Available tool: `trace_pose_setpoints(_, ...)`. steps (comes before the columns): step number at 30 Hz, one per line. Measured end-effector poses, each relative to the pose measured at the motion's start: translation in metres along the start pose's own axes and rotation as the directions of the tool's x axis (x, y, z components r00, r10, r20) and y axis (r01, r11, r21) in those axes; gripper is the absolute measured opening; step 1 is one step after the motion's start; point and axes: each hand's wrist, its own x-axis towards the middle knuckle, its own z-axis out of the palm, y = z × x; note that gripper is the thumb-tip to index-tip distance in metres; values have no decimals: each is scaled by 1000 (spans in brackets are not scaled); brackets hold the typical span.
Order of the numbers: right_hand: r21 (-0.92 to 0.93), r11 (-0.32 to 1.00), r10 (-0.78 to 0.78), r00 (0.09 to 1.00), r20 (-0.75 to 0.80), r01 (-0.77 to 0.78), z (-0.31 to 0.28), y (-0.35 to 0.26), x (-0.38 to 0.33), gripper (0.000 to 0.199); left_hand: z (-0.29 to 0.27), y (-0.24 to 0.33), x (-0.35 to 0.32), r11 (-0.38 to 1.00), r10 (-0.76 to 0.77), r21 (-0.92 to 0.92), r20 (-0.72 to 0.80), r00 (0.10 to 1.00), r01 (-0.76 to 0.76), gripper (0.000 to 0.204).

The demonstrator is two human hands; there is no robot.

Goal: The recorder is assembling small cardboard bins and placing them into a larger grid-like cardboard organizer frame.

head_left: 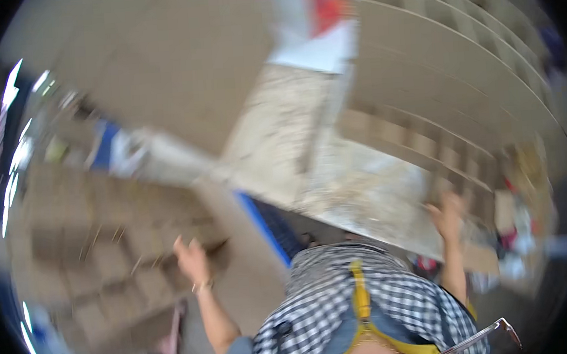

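— Head view: what is under your hands?

— It is all smeared by motion. My left hand (193,261) is up at the near edge of a stack of brown cardboard divider grids (114,248) on my left. The fingers are together and touch or nearly touch that edge; I cannot tell whether they grip it. There is a thin band at that wrist.

— And the other hand?

— My right hand (447,213) is raised on the right, fingers spread, against the near edge of a pale speckled board (308,155) that runs away from me up the middle. Whether it holds the board or only lies on it, I cannot tell.

— What else is around you?

— Beyond my right hand stands a long row of cardboard grid cells (448,86), ranked in rows toward the far right. A big flat brown sheet (157,67) fills the upper left. A blue strip (264,227) shows just under the board's near left edge. Something red and white (315,17) sits at the far end of the board, too blurred to name. Below, my checked shirt (331,298) with yellow straps.
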Motion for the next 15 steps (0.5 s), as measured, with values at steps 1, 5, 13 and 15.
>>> trace_pose_setpoints(1, -44, 999, 20, 999, -44, -22, -19, -29, -3, 55, -17, 5, 14, 989, -145, 30, 106, 984, 143, 39)
trace_pose_setpoints(5, -26, 965, -248, 884, -396, 259, 23, -56, -2, 37, -40, -35, 60, 965, 8, 261, -120, 993, 24, 50)
trace_pose_setpoints(13, 493, 654, -724, 664, 187, 573, 34, -213, -6, 15, -77, -36, 94, 882, -56, 457, -136, 989, 113, 68)
trace_pose_setpoints(15, 492, 669, -713, 668, 212, 558, 35, -224, -7, 13, -84, -34, 98, 828, -83, 534, -183, 980, 170, 68)
